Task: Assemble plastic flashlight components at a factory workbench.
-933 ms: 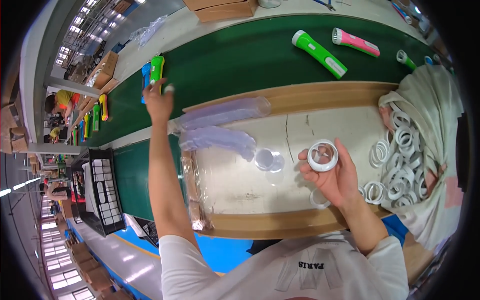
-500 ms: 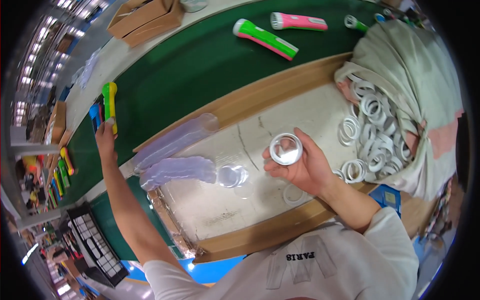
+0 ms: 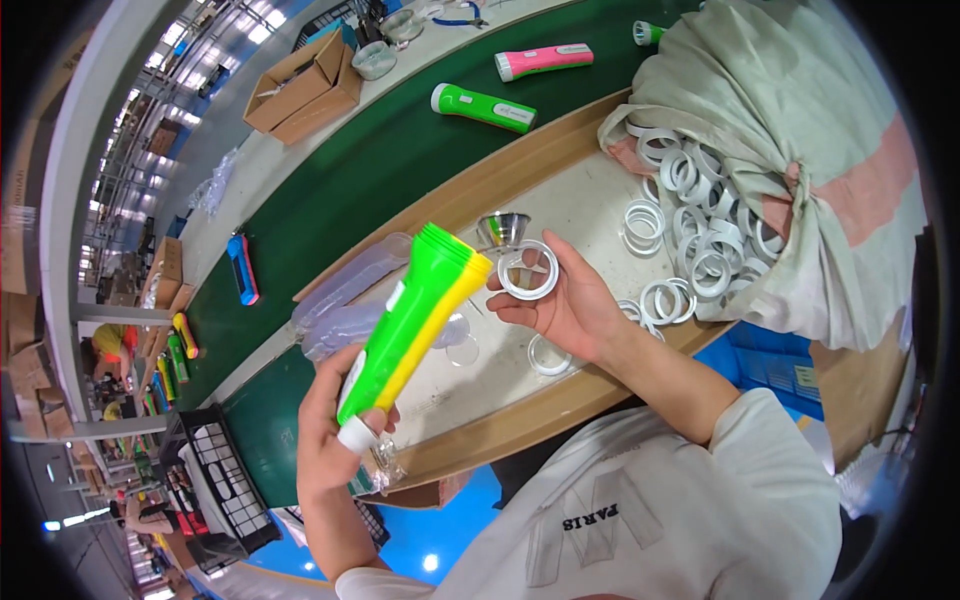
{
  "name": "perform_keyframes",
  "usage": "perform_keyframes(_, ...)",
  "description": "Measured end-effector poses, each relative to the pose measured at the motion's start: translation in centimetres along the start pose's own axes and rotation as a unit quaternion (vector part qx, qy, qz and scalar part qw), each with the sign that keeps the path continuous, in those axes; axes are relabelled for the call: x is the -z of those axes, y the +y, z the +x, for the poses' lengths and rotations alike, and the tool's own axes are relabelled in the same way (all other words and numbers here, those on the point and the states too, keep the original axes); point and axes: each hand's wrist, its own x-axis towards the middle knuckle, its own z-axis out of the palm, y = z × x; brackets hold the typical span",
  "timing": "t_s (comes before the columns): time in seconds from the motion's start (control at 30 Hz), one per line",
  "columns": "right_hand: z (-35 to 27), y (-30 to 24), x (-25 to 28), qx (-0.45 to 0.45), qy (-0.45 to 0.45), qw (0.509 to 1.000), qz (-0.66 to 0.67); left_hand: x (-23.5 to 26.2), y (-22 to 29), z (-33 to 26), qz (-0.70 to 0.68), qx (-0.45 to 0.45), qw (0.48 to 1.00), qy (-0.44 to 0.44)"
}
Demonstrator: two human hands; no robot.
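My left hand (image 3: pixel 328 445) is wrapped round the tail end of a green and yellow flashlight (image 3: pixel 408 322), tilted with its threaded head up and to the right. My right hand (image 3: pixel 588 312) pinches a white ring (image 3: pixel 528 271) with what looks like a clear lens in it, close beside the flashlight's head. Just beyond the head is a shiny reflector cup (image 3: pixel 503 229); I cannot tell whether it is in the air or resting on something. Below the hands lies a shallow cardboard tray (image 3: pixel 590 180), with stacked clear discs (image 3: pixel 352 278) partly hidden behind the flashlight.
A cloth sack (image 3: pixel 770 110) spills white rings (image 3: pixel 715 240) at the right. Across the green belt (image 3: pixel 340 170) lie a green flashlight (image 3: pixel 485 107), a pink flashlight (image 3: pixel 545 61) and a blue and red one (image 3: pixel 242 270). An open cardboard box (image 3: pixel 305 90) stands at the far edge.
My left hand has brought the green and yellow flashlight from the belt at the left to beside my right hand. The reflector cup has come into sight. My right hand still holds the ring.
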Motion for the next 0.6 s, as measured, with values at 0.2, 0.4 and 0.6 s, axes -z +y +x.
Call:
perform_keyframes(0.2,-2.4,-0.7,-0.4,0.020,-0.005,1.000,0.007,-3.0,2.7,-3.4,0.059,-0.008,0.998,-0.026)
perform_keyframes(0.4,-4.2,-1.4,-0.5,0.050,0.052,0.997,0.005,-5.6,2.2,-3.8,-0.118,0.097,0.986,-0.063)
perform_keyframes(0.6,-5.0,-1.9,0.8,0.075,-0.003,0.995,-0.066,-7.7,0.8,-3.0,-0.101,0.145,0.983,-0.037)
